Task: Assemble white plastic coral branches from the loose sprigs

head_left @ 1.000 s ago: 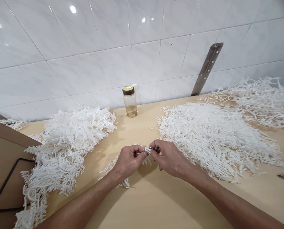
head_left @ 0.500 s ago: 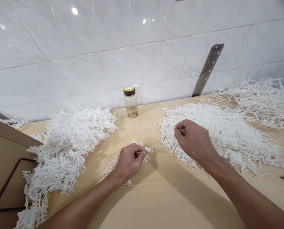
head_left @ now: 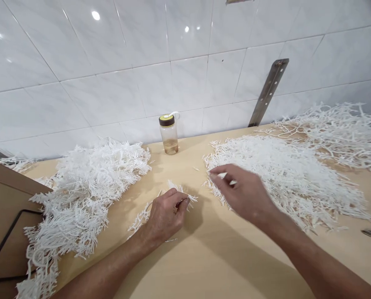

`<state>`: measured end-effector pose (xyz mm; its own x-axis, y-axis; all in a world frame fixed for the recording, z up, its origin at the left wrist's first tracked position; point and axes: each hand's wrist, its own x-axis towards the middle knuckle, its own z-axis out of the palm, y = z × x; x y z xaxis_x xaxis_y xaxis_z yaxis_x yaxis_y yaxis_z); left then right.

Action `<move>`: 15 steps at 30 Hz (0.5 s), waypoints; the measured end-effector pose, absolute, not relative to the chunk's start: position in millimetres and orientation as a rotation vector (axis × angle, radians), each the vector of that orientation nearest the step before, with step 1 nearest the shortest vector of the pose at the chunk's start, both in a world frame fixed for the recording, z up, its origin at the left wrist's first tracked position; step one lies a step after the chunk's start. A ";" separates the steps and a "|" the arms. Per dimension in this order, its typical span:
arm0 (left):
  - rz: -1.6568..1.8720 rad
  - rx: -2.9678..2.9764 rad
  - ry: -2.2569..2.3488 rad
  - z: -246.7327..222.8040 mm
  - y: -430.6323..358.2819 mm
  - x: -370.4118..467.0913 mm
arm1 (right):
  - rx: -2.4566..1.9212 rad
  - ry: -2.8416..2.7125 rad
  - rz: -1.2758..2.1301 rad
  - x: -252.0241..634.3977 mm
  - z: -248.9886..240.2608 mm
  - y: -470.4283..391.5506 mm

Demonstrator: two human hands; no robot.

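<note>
White plastic sprig [head_left: 180, 195], a small branched cluster, sits pinched between the thumb and fingers of my left hand [head_left: 165, 216], low over the table [head_left: 204, 257] near its middle. Its bristled tip projects up and to the right, beyond the fingertips, so its long axis runs roughly from lower left to upper right, toward my right hand [head_left: 244, 193]. More white strands trail out from under the left palm to the lower left.

My right hand hovers to the right of the sprig and slightly farther from me, near it but not touching. It is loosely curled, and a short white piece [head_left: 227, 177] shows between its thumb and forefinger, apparently gripped. It hangs over the near left edge of the large spread of white plastic strands [head_left: 285, 174], which lies to its right.

The left hand is thus the nearer one, already on the sprig, and the right hand would meet its free tip by travelling left and toward me. A second heap [head_left: 88, 182] lies well to the left, and a capped bottle [head_left: 169, 133] stands by the tiled wall.
</note>
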<state>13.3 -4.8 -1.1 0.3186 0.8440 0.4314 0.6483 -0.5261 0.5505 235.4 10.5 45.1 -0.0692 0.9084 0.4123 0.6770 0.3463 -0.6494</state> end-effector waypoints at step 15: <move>0.894 2.459 1.389 -0.4 -9.9 14.5 | -1.385 -1.985 0.689 195.1 21.5 -2.1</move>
<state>14.5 -9.9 -0.4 0.3831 0.8259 0.4137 0.7185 -0.5479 0.4285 195.1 -2.1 21.5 -0.2623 0.9464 0.1886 0.6257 0.3156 -0.7134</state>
